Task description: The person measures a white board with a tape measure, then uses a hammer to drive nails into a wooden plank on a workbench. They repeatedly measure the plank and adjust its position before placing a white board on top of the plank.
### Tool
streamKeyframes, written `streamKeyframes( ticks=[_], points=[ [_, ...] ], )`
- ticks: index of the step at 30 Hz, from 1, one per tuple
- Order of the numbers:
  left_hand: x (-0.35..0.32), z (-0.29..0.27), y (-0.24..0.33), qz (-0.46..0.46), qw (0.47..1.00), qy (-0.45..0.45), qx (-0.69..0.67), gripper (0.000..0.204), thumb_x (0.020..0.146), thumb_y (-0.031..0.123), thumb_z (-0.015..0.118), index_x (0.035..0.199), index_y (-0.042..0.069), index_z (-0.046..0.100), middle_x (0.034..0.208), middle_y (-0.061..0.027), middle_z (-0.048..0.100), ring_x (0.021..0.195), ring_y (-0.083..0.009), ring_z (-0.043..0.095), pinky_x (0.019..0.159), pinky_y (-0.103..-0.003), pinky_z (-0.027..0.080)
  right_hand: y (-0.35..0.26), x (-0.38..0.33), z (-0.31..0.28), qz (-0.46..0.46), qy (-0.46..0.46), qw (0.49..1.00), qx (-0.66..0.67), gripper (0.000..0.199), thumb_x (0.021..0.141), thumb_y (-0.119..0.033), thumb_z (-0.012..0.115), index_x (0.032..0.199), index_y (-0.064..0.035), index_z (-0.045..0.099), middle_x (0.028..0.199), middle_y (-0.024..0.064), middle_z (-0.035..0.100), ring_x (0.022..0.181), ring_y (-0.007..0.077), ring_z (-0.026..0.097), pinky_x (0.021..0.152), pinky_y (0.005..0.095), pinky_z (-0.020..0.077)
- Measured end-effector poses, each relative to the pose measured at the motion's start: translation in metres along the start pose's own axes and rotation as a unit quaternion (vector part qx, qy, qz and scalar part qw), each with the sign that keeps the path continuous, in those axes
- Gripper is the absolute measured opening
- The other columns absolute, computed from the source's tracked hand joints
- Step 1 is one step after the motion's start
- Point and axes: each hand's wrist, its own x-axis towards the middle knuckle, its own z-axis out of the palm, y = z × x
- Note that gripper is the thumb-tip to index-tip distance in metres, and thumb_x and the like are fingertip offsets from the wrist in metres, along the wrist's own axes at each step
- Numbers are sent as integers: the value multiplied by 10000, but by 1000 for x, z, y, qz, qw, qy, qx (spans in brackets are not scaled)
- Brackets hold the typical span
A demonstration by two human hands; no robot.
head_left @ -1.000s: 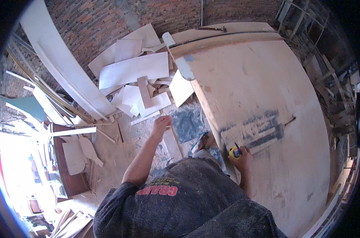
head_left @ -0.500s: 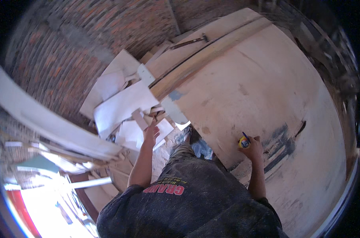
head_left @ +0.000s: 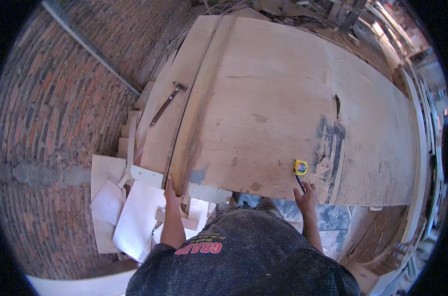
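My left hand (head_left: 172, 196) is at the near end of a long wooden strip (head_left: 194, 116) with a dark edge, which runs away across the wooden tabletop (head_left: 268, 98). Its fingers point up against the strip's end; how they close there is not clear. Near the front edge, my right hand (head_left: 307, 198) pinches a dark blue pen (head_left: 300, 184) between thumb and fingers. The pen's far end reaches a yellow tape measure (head_left: 300, 167), which lies on the tabletop just beyond the hand.
A hammer (head_left: 166, 104) lies left of the strip. White panel offcuts (head_left: 141, 217) are piled below on the left, beside a brick wall (head_left: 51, 128). Dark smears and a slot (head_left: 338, 106) mark the tabletop's right half. Long boards (head_left: 421, 143) stand along the right side.
My view has turned toward the table. My left hand has come from the air above the offcuts to the strip's end. My right hand has let go of the tape measure.
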Motion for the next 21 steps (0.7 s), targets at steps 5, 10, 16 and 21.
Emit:
streamKeyframes(
  ticks=[5, 10, 16, 21],
  points=[
    [-41, 23, 38, 41, 999, -15, -19, 661, 737, 371, 754, 1249, 34, 505, 1174, -124, 562, 1064, -309, 539, 898, -470, 455, 5, -7, 9, 18, 6, 1000, 22, 359, 740, -255, 691, 1016, -36, 622, 891, 171, 580, 828, 343, 598, 727, 426, 478],
    [-85, 29, 103, 199, 980, 4, 7, 591, 773, 319, 730, 1242, 40, 500, 1180, -99, 564, 1077, -274, 542, 901, -433, 470, 42, 16, 18, 113, 73, 990, 29, 336, 762, -270, 664, 1002, -36, 634, 834, 197, 601, 806, 354, 601, 715, 444, 468],
    [-168, 100, 122, 484, 869, 6, 97, 607, 781, 92, 710, 1278, 19, 369, 1253, -139, 497, 1114, -262, 516, 950, -421, 440, 108, 62, -27, 214, 106, 968, -76, 445, 750, -283, 674, 1142, -87, 598, 1066, 203, 565, 1002, 364, 541, 828, 461, 446],
    [-209, 127, 73, 568, 720, -163, 364, 580, 703, -32, 685, 1226, 11, 438, 1203, -137, 526, 1126, -280, 509, 981, -392, 387, 128, 75, -60, 122, 99, 986, -51, 475, 736, -276, 697, 1166, -104, 588, 1182, 204, 507, 1128, 367, 463, 940, 449, 396]
  ],
)
